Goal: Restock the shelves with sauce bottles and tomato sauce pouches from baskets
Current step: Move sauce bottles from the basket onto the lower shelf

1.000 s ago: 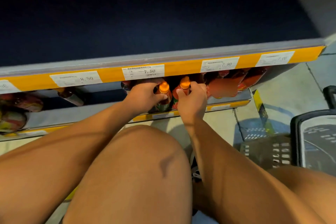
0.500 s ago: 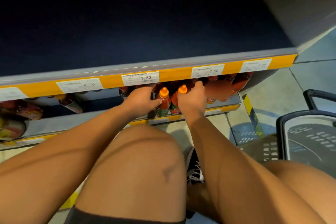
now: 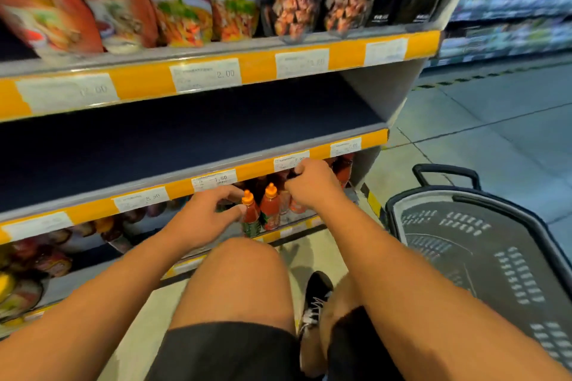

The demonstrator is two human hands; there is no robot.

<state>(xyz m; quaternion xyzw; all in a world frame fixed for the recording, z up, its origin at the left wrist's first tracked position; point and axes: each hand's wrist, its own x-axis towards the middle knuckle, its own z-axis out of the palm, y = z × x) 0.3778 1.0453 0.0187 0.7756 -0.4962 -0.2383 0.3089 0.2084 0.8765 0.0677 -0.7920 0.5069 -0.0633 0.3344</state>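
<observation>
Head view. Two orange-capped sauce bottles [image 3: 260, 212] stand upright at the front of the lowest shelf [image 3: 297, 224], under the yellow price rail [image 3: 216, 179]. Left hand [image 3: 202, 215]: grip released, thumb and fingers spread just beside the left bottle. Right hand [image 3: 312, 184]: fingers clenched at the rail; whether they grasp anything cannot be told. Black basket [image 3: 483, 244] on the floor, right.

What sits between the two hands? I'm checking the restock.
Two orange-capped sauce bottles stand between the left hand and right hand, in the head view.
</observation>
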